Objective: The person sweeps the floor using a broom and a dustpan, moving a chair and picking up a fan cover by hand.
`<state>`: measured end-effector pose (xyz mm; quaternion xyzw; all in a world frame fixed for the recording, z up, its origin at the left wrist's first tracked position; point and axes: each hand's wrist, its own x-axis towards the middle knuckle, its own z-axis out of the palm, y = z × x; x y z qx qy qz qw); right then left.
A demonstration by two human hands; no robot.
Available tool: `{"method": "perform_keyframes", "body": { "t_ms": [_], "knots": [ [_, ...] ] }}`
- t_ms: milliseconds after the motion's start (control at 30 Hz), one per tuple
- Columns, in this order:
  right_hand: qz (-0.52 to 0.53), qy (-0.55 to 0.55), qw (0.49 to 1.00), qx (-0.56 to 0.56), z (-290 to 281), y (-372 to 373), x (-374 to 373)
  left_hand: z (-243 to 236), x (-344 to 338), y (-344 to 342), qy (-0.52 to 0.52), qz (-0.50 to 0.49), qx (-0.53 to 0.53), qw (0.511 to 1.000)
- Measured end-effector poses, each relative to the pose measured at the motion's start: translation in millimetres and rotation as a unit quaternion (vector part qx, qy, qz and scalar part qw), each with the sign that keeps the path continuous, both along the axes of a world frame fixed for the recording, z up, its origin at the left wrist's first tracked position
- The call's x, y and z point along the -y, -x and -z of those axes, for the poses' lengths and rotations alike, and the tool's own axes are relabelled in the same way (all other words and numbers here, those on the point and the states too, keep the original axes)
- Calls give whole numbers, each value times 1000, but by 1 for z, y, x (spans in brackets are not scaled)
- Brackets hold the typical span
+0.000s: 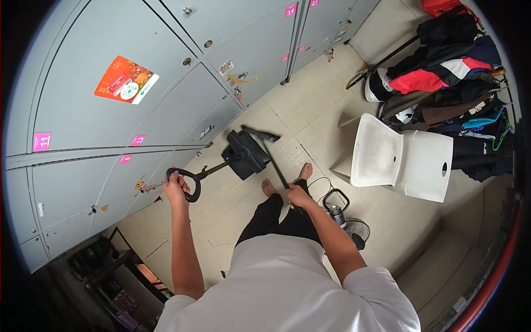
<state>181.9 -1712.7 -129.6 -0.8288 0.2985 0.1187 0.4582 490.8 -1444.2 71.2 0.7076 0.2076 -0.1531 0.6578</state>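
Note:
My left hand [177, 188] is closed round the black loop handle of a long-handled dustpan [247, 153]. The black pan hangs low by the foot of the lockers, ahead of my bare feet. In my right hand [299, 197], in front of my thighs, is the dark stick of a broom [275, 164], fingers wrapped round it. The stick slants away to the broom's dark head [261, 134], just past the pan. Whether the broom head touches the floor or the pan, I cannot tell.
Grey lockers [182, 105] line the left side. A white plastic chair [376, 152] stands to the right, with hanging clothes [442, 83] behind it. A small fan [357, 232] with a cord sits on the tiled floor [287, 108] near my right leg. A dark shelf [130, 282] is at lower left.

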Motion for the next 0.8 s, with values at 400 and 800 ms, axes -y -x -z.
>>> {"method": "perform_keyframes", "body": {
  "t_ms": [400,800],
  "knots": [
    [340,-439,823,-119,-150,143,62,-20,2,15,33,160,-25,986],
    [336,-518,780,-97,-92,17,-67,-17,39,32,40,226,-36,973]
  ]
}}
